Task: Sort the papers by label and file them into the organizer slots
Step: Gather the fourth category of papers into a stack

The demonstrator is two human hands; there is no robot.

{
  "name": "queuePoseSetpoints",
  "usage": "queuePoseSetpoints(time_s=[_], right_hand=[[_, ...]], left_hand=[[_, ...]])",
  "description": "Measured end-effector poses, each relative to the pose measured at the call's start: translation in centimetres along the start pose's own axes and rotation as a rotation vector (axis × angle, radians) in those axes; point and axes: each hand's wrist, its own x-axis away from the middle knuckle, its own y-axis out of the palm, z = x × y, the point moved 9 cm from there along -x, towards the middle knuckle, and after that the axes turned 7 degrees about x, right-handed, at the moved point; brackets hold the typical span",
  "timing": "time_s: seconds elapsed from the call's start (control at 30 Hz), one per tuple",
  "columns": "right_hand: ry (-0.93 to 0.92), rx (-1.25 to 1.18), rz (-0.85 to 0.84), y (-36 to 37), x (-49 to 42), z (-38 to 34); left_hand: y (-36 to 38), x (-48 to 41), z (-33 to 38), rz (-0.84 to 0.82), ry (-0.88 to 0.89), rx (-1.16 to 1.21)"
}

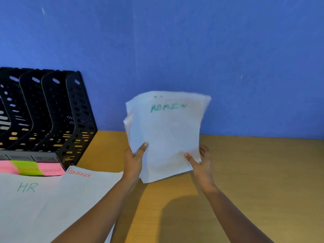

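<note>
You hold the ADMIN stack upright over the bench, right of the black organizer and well apart from it. Your left hand pinches its lower left edge, thumb on the front and fingers behind. Your right hand pinches the lower right corner the same way. I cannot tell whether the bottom edge touches the bench.

The sheets are not squared: the top and left edges fan out. Held only low down, a loose page could slide free, or a stray corner could catch on a divider as you feed the slot.

The sticky labels on the organizer's front are blurred, so a wrong slot is likely if you go by position. The HR sheet and FINANCE sheet lie just before the organizer, and a low sweep leftward could drag them.
</note>
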Motion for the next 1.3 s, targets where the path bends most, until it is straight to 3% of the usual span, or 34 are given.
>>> queuePoseSetpoints(time_s=[0.13,0.23,0.33,0.47,0.8,1.07,1.3], right_hand=[[0.235,-0.052,0.081,-0.4,0.9,3.2],[0.373,-0.473,-0.170,3.0,2.0,4.1],[0.326,-0.637,-0.417,5.6,2.9,2.3],[0.243,-0.734,-0.349,4.9,2.2,1.4],[0.118,-0.516,-0.196,-0.9,0.1,1.2],[0.047,-0.363,-0.141,-5.0,-1.3,0.9],[0.045,-0.283,-0.199,-4.7,-0.7,1.4]], left_hand=[[-0.3,-0.3,0.1,0.098,-0.049,0.226],[0.1,0.0,-0.5,0.123,-0.122,0.368],[0.7,0.7,-1.3,0.138,-0.176,0.436],[1.5,1.2,-1.9,0.054,-0.221,0.484],[-2.9,-2.8,0.9,-0.084,-0.138,0.472],[-3.4,-2.5,-1.3,-0.306,-0.255,-0.038],[-3.3,-1.4,-4.1,-0.257,-0.257,-0.174]])
